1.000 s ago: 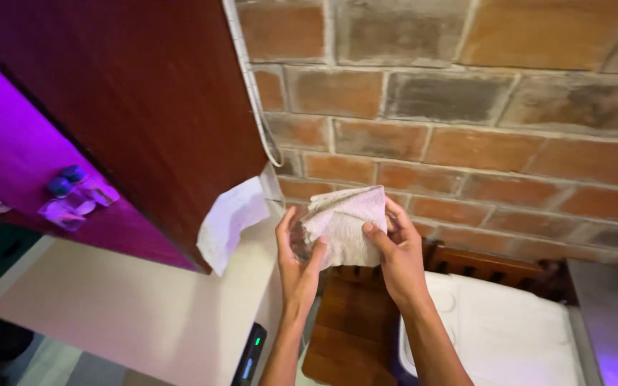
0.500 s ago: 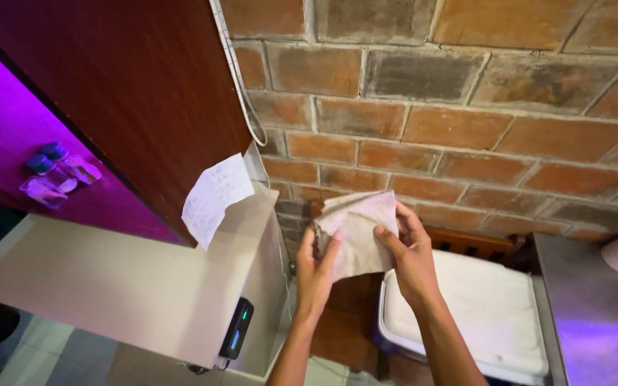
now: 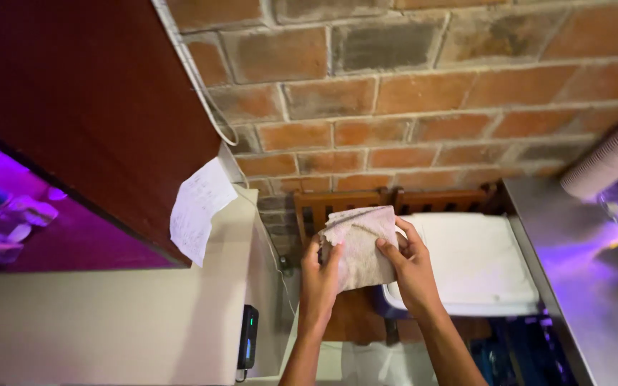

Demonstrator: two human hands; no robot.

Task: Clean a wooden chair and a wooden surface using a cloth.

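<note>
both hands (image 3: 366, 268) pinch a soft, crumpled pale cloth (image 3: 359, 243), folded flat.

Brick wall (image 3: 423, 107), white lidded bin (image 3: 477, 268), paper slip (image 3: 198, 207), steel counter (image 3: 581, 286)

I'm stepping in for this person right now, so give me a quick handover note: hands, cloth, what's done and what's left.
Left hand: grips the left edge of the folded cloth.
Right hand: pinches its right edge.
Cloth: pale, stained, held in the air before the brick wall, above a wooden chair and beside the white lidded bin.
Done: cloth looks folded into a compact shape.
Left: cloth not yet set down anywhere.
</note>
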